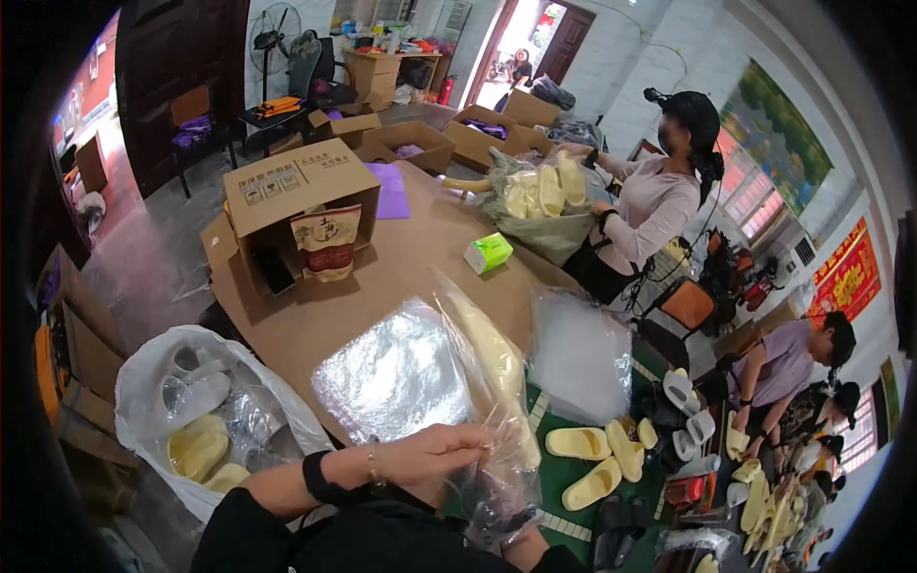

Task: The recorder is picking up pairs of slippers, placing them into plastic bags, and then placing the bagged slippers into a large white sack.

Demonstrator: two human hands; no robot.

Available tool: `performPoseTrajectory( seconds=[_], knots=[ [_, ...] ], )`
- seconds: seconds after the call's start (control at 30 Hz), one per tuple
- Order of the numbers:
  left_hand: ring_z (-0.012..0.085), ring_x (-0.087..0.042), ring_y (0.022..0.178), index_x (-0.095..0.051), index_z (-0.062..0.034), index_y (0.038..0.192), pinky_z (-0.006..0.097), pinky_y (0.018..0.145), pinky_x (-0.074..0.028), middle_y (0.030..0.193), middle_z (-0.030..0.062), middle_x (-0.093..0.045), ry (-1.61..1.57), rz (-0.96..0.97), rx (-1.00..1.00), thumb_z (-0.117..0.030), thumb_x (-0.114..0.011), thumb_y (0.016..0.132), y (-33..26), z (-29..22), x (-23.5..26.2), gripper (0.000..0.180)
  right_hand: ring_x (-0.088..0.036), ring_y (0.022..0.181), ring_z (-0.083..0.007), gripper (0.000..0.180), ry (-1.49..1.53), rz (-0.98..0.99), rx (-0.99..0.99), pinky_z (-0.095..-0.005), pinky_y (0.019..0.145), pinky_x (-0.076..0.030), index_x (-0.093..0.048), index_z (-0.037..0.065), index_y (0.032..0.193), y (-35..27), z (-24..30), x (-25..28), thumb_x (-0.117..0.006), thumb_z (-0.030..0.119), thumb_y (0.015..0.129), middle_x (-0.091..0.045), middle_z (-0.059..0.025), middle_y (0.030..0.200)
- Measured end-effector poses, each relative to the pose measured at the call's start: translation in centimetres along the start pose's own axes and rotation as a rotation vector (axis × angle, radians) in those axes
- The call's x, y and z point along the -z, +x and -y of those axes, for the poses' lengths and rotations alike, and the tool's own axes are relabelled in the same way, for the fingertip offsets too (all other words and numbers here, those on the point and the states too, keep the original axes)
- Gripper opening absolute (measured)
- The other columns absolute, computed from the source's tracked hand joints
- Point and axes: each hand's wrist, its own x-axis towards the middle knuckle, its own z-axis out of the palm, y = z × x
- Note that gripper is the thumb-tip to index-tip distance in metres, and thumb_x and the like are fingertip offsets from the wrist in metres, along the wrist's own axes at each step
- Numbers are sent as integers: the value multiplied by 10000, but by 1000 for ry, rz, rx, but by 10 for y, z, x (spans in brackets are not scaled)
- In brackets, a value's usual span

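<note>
While one pale yellow slipper (pixel 499 361) lies inside a long clear bag (pixel 451 304), sole edge slanting toward eleven o'clock and its near end close to the person's body, the step in hand looks to be bagging: the shoe seems well in, and the loose film bunches at the near end. As I judge it, the next move calls for a firm pinch on that slack mouth, with the far end kept supported so the thin plastic neither tears nor slides off.

Coming in from seven o'clock, the left hand (pixel 447 453) lies nearly level, back upward, fingers reaching toward three o'clock; its grip is narrow, fingertips closed on the crumpled film. Behind that film, at six o'clock, the right hand (pixel 508 485) is mostly veiled, its forearm rising from the lower edge; how tightly its grip is closed I cannot tell.

Around the slipper, a shiny stack of film (pixel 392 368) sits at nine o'clock on the brown table (pixel 411 253), a second clear stack (pixel 583 349) at three, and loose yellow slippers (pixel 590 484) between four and five. Farther out, a white sack (pixel 139 420) stands toward eight, an open carton (pixel 296 181) toward ten, and a co-worker (pixel 650 215) at one.
</note>
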Motion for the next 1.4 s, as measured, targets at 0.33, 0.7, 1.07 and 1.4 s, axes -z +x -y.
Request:
performPoseTrajectory(
  seconds=[0.33, 0.7, 1.07, 1.4],
  knots=[
    [307, -439, 1139, -525, -27, 1078, 369, 938, -364, 1157, 148, -510, 553, -285, -126, -91, -504, 864, -100, -47, -20, 225, -518, 1011, -191, 543, 355, 156, 15, -273, 831, -459, -375, 44, 1251, 127, 82, -29, -570, -1, 746, -514, -122, 1104],
    [285, -485, 1078, -557, -44, 1041, 371, 944, -352, 1136, 141, -536, 1375, -2423, 256, -90, -589, 778, -370, -21, -60, 269, -513, 1033, -209, 607, 903, 984, -114, -286, 841, -460, -333, 49, 1289, 77, 33, -61, -571, -16, 734, -501, -130, 1138],
    [363, -382, 1162, -382, -170, 1272, 433, 942, -359, 1282, 183, -347, 865, -2251, 950, -159, -692, 654, -345, 82, -52, 692, -389, 1191, -198, 805, 633, 1122, -11, -311, 984, -329, -186, 29, 1378, 120, 147, -240, -642, 11, 715, -367, -118, 1326],
    [396, -438, 1085, -524, -31, 1119, 430, 924, -361, 1198, 235, -429, 1003, -2194, 942, -92, -573, 729, -383, 98, -64, 398, -485, 1060, -314, 624, 101, 758, 512, -372, 887, -396, -461, 9, 1193, 131, 95, -278, -651, 100, 606, -481, -205, 1162]
  ],
)
